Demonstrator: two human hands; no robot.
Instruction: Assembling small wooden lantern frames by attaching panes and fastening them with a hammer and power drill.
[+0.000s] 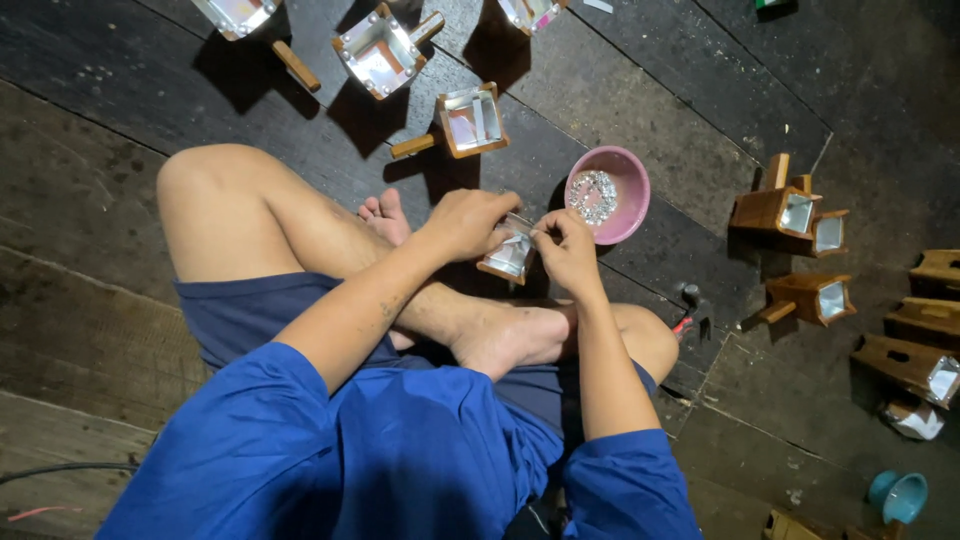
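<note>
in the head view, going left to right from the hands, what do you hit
left hand → small box held in both hands → right hand → pink bowl → wooden boxes → teal cup

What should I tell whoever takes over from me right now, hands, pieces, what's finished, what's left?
Left hand: gripping the small wooden box with shiny metal lining from above, over the crossed legs.
Right hand: fingers pinching at the box's right edge.
Pink round bowl of small silvery pieces: on the dark plank floor, just beyond the hands.
Done, apparently: open lined boxes with handles ahead; more wooden boxes lie to the right.
Left: the box in hand; what remains inside it cannot be seen.
</note>
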